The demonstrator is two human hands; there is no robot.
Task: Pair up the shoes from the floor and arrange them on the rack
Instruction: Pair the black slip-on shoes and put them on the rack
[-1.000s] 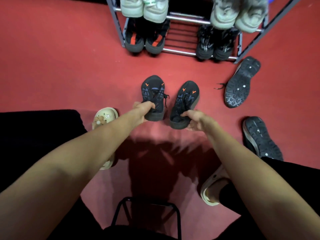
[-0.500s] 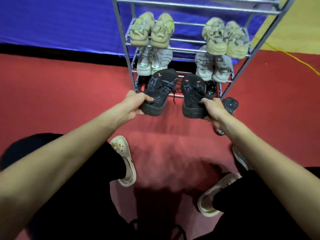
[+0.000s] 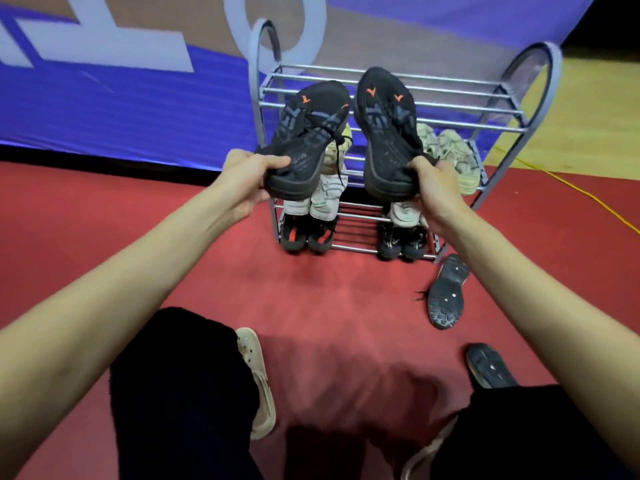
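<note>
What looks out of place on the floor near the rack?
Two dark shoes lie sole-up on the red floor, apart from each other: one beside the rack, another nearer the person. They are not yet paired.

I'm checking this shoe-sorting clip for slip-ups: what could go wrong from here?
The left hand and right hand each grip a black shoe by its heel only, so one might slip. A loose lace dangling from the left shoe could snag the rack rails.
</note>
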